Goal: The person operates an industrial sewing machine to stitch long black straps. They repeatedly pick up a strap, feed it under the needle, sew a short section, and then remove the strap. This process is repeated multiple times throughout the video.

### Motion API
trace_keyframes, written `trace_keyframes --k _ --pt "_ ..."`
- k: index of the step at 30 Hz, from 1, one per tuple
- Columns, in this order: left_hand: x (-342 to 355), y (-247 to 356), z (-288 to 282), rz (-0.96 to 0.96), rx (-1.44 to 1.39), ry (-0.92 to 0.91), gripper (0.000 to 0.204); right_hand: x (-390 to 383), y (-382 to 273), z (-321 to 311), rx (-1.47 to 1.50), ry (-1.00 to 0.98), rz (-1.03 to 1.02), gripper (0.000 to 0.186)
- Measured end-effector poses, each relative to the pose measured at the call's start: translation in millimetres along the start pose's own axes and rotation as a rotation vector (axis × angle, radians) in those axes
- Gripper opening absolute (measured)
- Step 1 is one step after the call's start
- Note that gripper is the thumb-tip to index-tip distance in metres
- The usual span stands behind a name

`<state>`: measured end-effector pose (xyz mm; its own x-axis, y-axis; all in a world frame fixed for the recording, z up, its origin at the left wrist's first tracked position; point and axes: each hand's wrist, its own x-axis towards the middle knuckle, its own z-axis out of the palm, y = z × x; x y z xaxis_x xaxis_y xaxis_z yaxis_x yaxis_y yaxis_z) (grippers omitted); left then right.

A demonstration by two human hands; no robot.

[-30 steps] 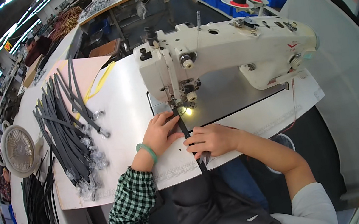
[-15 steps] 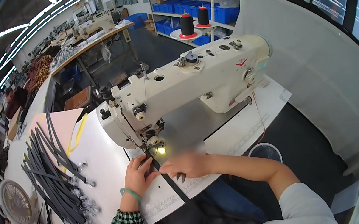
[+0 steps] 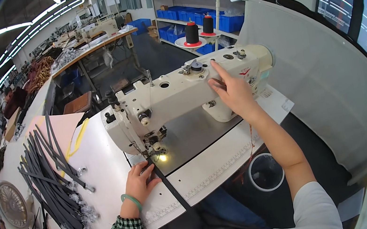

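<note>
A black strap (image 3: 171, 188) runs from under the presser foot of a white sewing machine (image 3: 173, 94) to the table's front edge. My left hand (image 3: 140, 187), with a green bangle at its wrist, lies beside the needle area. Its fingertips rest at the strap's left edge, thumb spread away from the fingers. My right hand (image 3: 236, 94) is raised to the machine's upper arm. Its index finger stretches up to the top edge and the thumb stands apart. I see nothing held in it; the curled fingers are partly hidden.
Many dark straps (image 3: 54, 186) with clear-wrapped ends lie on the left of the table. A round metal-coloured dish (image 3: 13, 206) stands beyond them. Two black thread cones (image 3: 192, 34) stand behind the machine. A round white-rimmed bin (image 3: 266, 171) is below the table at right.
My right hand has left the strap near the needle and gone up and right to the machine's arm. My left hand stays at the strap. The view has shifted slightly.
</note>
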<state>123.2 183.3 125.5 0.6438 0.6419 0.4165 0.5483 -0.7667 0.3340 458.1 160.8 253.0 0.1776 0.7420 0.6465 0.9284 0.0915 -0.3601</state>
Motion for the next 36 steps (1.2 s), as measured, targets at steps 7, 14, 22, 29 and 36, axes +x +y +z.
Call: trace_keyframes --k 7,14,22,29,36 --pt "-0.3 1.1 -0.5 0.004 0.011 0.004 0.043 -0.5 0.3 4.2 -0.092 0.050 -0.056 0.059" --pt "-1.0 2.0 -2.0 -0.005 0.006 -0.009 0.044 2.7 -0.5 3.3 -0.104 0.051 -0.047 0.060" --pt "0.3 2.5 -0.4 -0.015 -0.014 -0.015 0.044 2.1 3.8 5.3 -0.102 0.064 -0.071 0.059" --pt "-3.6 1.9 -2.5 -0.029 -0.005 -0.018 0.044 3.4 -1.8 5.0 -0.104 0.025 -0.033 0.062" --pt "1.0 -4.9 3.7 0.008 -0.017 -0.019 0.049 -0.3 0.6 0.7 -0.099 0.035 -0.032 0.060"
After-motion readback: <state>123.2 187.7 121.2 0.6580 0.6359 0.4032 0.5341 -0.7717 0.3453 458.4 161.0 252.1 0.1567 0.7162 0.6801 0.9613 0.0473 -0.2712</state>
